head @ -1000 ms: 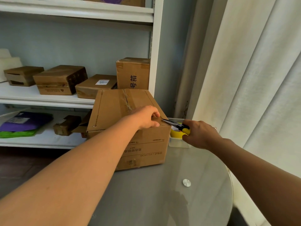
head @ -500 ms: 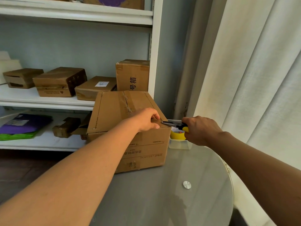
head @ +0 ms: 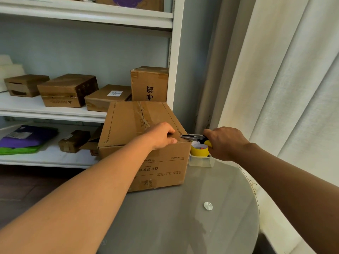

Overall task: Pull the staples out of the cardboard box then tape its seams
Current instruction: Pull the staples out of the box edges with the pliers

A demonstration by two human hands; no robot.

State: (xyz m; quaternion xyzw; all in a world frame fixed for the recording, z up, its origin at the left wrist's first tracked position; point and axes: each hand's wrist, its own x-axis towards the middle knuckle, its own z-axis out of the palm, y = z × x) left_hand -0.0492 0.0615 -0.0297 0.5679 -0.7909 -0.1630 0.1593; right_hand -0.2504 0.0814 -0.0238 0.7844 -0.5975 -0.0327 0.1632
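Box (head: pixel 139 136) sits on glass tabletop (head: pixel 192 226), near shelf (head: pixel 45 114). Left hand (head: pixel 161 135) rests on box top at right edge, fingers curled down, holding nothing. Right hand (head: pixel 225 142) grips pliers (head: pixel 194 138), fingers wrapped round yellow handle. Pliers tip touches box top edge. Tape roll (head: pixel 200 150) sits in clear tub (head: pixel 200 161) beside box.

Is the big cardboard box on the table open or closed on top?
Closed. The cardboard box has its top flaps lying flat, with old tape along their middle seam; the left hand rests on them.
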